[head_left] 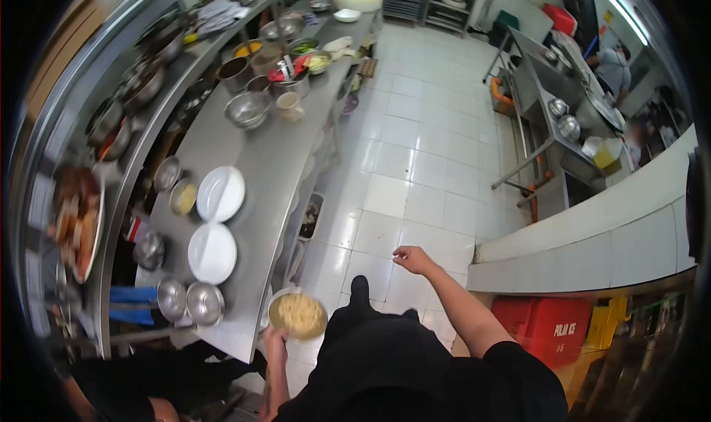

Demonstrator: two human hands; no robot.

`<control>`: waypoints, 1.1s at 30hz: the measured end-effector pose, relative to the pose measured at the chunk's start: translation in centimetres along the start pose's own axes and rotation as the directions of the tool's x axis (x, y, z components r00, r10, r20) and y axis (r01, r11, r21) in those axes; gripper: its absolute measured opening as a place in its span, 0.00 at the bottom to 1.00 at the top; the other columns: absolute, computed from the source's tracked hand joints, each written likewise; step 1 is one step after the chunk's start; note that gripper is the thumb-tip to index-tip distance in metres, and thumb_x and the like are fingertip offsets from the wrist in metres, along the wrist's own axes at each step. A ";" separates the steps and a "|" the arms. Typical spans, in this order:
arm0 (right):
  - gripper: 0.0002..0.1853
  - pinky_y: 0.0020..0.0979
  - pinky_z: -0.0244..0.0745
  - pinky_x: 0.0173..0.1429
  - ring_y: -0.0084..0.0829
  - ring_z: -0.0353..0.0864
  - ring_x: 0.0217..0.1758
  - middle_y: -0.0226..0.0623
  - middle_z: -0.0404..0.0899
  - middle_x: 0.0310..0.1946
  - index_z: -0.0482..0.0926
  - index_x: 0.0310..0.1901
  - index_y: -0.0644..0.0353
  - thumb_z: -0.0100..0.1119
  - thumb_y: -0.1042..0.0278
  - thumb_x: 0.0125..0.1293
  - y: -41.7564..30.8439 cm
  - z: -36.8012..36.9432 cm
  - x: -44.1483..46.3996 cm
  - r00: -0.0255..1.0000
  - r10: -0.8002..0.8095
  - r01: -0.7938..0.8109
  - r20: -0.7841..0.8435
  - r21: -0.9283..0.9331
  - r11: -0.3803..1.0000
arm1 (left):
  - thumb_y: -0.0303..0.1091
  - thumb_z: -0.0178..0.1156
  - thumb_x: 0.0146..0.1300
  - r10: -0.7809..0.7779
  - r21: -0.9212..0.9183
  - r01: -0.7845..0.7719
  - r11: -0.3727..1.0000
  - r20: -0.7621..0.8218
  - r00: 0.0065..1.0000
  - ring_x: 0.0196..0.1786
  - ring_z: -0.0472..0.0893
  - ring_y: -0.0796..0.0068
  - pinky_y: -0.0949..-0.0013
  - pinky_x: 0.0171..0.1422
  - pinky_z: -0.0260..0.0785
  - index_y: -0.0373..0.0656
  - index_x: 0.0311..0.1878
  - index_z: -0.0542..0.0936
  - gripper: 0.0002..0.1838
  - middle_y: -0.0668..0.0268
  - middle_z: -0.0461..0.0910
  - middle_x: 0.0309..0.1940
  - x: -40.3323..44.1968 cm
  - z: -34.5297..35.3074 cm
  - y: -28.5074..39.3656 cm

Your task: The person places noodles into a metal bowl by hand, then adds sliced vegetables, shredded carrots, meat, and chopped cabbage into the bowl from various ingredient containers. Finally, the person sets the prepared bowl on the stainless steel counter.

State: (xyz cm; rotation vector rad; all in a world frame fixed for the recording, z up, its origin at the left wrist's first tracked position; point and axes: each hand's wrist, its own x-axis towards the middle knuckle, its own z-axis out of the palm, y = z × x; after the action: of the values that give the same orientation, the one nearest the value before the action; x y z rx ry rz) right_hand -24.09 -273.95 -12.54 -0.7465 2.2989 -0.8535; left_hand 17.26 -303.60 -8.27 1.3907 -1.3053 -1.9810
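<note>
A metal bowl filled with pale yellow strips, perhaps pasta, is in my left hand, which is closed on its near rim. The bowl is just off the right edge of the steel counter, level with my waist. Out over the tiled floor, my right hand has nothing in it, its fingers loosely bent and apart. Two white plates lie on the counter ahead of my left hand. Two steel bowls stand near the counter's close end.
Pots, a jug and a glass bowl crowd the counter's far part. A shelf with pans runs along the left. Beside me at lower left is a person in black. A red ice box stands right; another person works beyond.
</note>
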 end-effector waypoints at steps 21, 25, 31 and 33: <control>0.23 0.42 0.81 0.48 0.40 0.87 0.39 0.38 0.87 0.33 0.84 0.45 0.57 0.65 0.44 0.59 28.2 -19.3 18.8 0.819 0.545 -0.481 0.179 -0.304 0.822 | 0.23 0.56 0.58 -0.266 0.091 0.250 0.964 0.361 0.894 0.38 0.84 0.72 0.66 0.41 0.78 0.40 0.48 0.78 0.13 0.63 0.84 0.43 28.4 54.3 18.7; 0.21 0.43 0.77 0.58 0.48 0.83 0.51 0.47 0.85 0.45 0.85 0.47 0.57 0.67 0.52 0.57 21.9 -28.3 40.9 0.965 0.248 -0.256 -0.089 -0.094 0.962 | 0.22 0.55 0.58 -0.242 0.071 0.231 0.970 0.290 0.926 0.37 0.84 0.72 0.70 0.42 0.79 0.40 0.52 0.79 0.17 0.63 0.85 0.43 30.8 56.5 20.0; 0.18 0.39 0.81 0.48 0.47 0.86 0.41 0.47 0.86 0.40 0.83 0.49 0.58 0.66 0.60 0.59 12.2 -39.2 64.6 0.993 0.026 -0.029 -0.116 -0.022 0.999 | 0.22 0.56 0.58 -0.194 0.077 0.178 0.981 0.317 0.928 0.37 0.84 0.72 0.70 0.41 0.77 0.38 0.50 0.80 0.15 0.62 0.85 0.41 42.8 66.7 24.0; 0.18 0.43 0.80 0.51 0.49 0.85 0.44 0.49 0.85 0.41 0.84 0.45 0.60 0.69 0.59 0.57 14.5 -39.4 70.2 0.985 -0.099 0.099 -0.138 -0.009 0.995 | 0.22 0.57 0.58 -0.154 0.166 0.098 0.981 0.371 0.916 0.38 0.84 0.72 0.69 0.43 0.76 0.38 0.50 0.81 0.15 0.62 0.85 0.40 47.5 73.0 27.2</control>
State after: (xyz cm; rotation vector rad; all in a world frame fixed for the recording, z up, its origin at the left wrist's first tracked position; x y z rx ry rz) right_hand -102.58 -295.79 -19.78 -0.8316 2.4008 -0.9758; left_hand -72.81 -318.01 -4.39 1.2131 -1.5887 -2.3778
